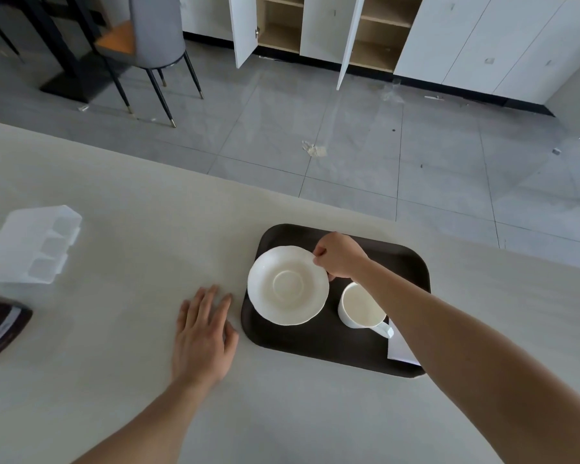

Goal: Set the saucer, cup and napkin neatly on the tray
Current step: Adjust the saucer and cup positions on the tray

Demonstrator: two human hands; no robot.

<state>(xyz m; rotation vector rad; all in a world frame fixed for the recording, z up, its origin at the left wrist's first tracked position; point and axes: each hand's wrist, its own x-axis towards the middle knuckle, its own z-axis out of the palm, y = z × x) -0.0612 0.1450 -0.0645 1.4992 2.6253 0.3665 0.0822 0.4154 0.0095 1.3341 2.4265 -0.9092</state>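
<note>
A dark brown tray [315, 346] lies on the pale table. A white saucer [287, 285] with a scalloped rim is over the tray's left half, its left edge reaching past the tray's rim. My right hand [340, 256] pinches the saucer's far right rim. An empty white cup [360, 306] stands to the right of the saucer, handle pointing toward me and to the right. A white napkin [399, 349] lies at the tray's near right corner, mostly hidden under my forearm. My left hand [203, 336] rests flat on the table just left of the tray, fingers spread.
A clear plastic container [31, 244] sits at the table's left. A dark packet [0, 329] lies at the left edge. Beyond the table's far edge are grey floor tiles, a chair [154, 45] and white cabinets [482, 38] with open doors.
</note>
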